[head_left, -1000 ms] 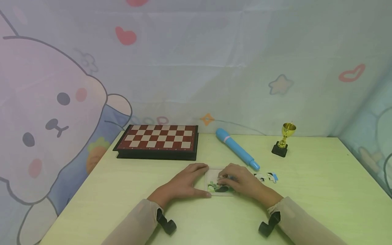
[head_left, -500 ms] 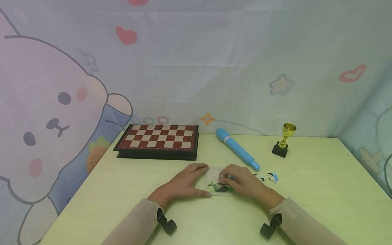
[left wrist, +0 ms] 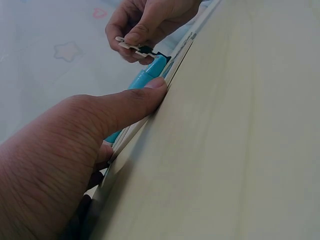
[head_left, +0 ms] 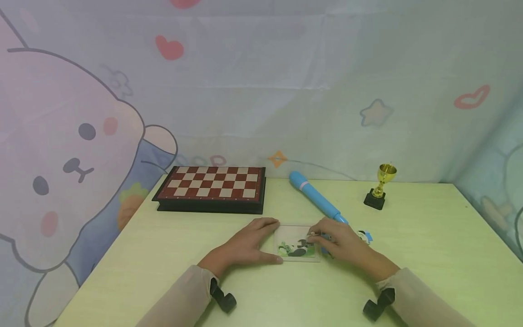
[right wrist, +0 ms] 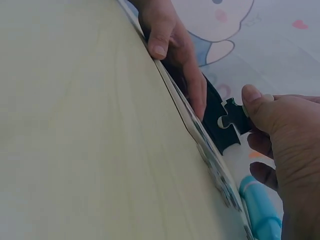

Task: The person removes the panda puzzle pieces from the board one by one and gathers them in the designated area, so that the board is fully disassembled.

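Observation:
My left hand [head_left: 247, 245] rests at the left side of a shallow puzzle tray [head_left: 296, 260], thumb at the near corner and fingertips at the far one. Its fingers are fairly straight. Joined pieces with a panda picture [head_left: 297, 250] fill the tray's lower part; its upper part shows bare backing. Just off the tray's right edge, my right hand [head_left: 343, 240] pinches a jigsaw piece [right wrist: 235, 116] between thumb and fingers. That piece is held raised above the tabletop. More loose pieces [head_left: 363, 235] lie right of the tray, partly hidden by the right hand.
A red-and-white chessboard box [head_left: 212, 186] stands at the back left. Behind the tray lies a blue pen-shaped object [head_left: 316, 196]. Farther right is a small gold trophy cup [head_left: 381, 184] on a black base. A printed cloth [head_left: 261, 91] hangs behind the table [head_left: 429, 245].
My right hand has moved right, from over the tray to its right edge, with the jigsaw piece in its fingers. It now covers more of the loose pieces. The left hand stays put.

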A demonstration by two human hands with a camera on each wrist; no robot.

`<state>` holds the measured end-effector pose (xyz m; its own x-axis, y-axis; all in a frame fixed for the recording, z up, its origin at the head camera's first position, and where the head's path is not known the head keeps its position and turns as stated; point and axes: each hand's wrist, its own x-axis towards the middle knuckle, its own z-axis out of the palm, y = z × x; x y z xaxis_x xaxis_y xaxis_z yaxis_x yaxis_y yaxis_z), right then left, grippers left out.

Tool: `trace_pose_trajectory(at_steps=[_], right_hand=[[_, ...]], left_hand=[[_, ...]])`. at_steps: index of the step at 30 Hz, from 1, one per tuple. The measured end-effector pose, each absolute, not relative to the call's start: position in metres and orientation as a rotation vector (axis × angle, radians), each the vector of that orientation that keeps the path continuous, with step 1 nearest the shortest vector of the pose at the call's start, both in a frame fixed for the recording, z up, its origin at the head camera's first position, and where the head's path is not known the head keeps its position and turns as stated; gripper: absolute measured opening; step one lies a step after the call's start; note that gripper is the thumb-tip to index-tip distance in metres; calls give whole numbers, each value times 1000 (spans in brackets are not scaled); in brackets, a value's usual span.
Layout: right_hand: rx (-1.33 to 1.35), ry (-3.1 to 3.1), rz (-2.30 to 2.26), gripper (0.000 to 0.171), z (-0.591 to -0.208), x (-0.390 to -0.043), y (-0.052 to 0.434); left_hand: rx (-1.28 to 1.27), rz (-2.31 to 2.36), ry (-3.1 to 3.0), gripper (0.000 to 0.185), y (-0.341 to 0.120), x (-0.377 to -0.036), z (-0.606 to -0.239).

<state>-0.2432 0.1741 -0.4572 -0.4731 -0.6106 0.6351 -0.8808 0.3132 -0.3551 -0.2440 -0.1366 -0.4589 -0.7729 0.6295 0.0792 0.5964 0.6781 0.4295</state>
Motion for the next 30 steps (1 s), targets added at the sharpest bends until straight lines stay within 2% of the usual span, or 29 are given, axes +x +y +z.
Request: trace_pose_trajectory(at_steps=[12,18,23,30], right_hand=[[1198,-2303,988,36,-459,-230,224],[1223,-2278,973,41,-461,-225,244],[1294,-2291,970,40,-463,-224,253],[1255,-2336,870,33,-466,-226,254]], left_hand=[[1018,679,2801,102,-137,-243,-458],[1005,682,2801,102,-137,-243,-459],[999,687,2799,103,-136,-244,-459],[1010,693,2797,104,-137,-244,-460]])
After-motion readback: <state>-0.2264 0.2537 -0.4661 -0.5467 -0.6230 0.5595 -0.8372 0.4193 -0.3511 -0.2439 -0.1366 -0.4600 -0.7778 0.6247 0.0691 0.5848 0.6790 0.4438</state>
